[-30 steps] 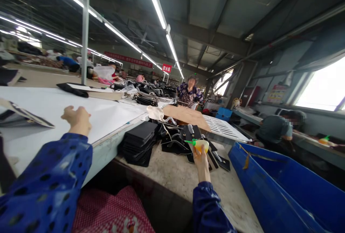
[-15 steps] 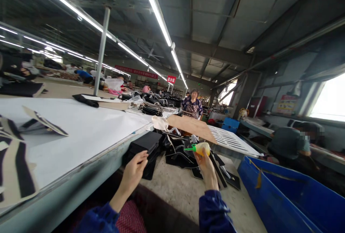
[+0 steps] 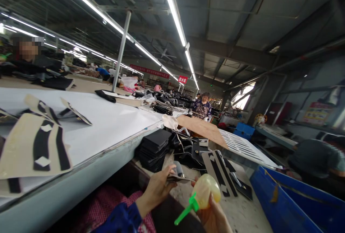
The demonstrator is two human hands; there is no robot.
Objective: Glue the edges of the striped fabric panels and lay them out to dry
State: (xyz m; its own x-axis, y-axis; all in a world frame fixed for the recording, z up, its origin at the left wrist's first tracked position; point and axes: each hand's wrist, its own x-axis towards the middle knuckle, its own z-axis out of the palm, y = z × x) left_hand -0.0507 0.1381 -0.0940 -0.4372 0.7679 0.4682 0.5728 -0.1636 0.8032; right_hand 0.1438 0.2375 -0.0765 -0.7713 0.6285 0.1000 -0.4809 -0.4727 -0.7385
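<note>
Between table edge [image 3: 107, 153] and blue bin [image 3: 269, 204], right hand [image 3: 214, 217], gripped bottle [image 3: 206, 191]

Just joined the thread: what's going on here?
A person's right hand holds a yellowish bottle, its green nozzle pointing to the picture's lower left. The left hand grips a thin flat piece close by. Beyond that hand sits a stack of black panels; a blue bin stands at right, and beige-and-black pieces lie on the white table at left.
</note>
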